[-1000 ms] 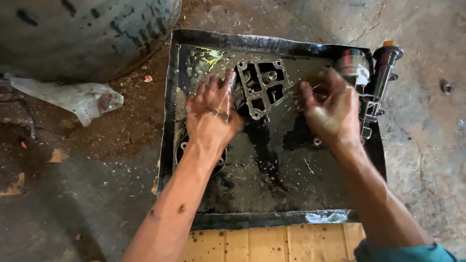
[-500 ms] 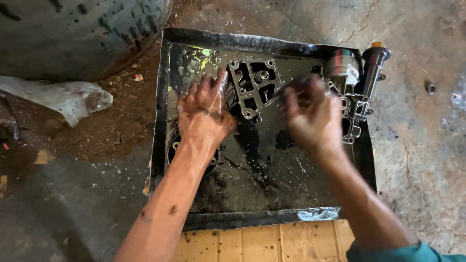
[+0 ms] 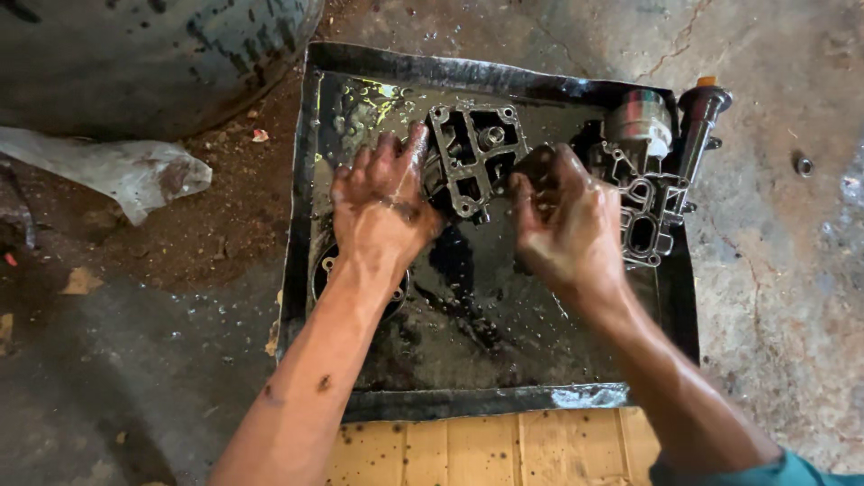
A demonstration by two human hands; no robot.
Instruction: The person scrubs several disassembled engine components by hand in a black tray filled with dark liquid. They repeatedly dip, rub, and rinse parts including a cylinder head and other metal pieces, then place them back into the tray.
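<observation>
Crumpled plastic sheet (image 3: 135,171) lay on the dirt floor left of a black tray (image 3: 486,400) of dark oily liquid. Left hand (image 3: 382,207), fingers spread, pressed the left edge of a metal housing plate (image 3: 472,162) at tray centre; right hand (image 3: 567,220), clenched, rubbed its right edge; grasped item indiscernible. Cylindrical filter assembly (image 3: 652,135) sat in the tray's right corner

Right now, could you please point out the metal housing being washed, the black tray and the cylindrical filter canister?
Metal housing (image 3: 472,153), head view: ribbed middle.
Black tray (image 3: 504,400), head view: near rim.
Filter canister (image 3: 641,121), head view: silver side.
</observation>
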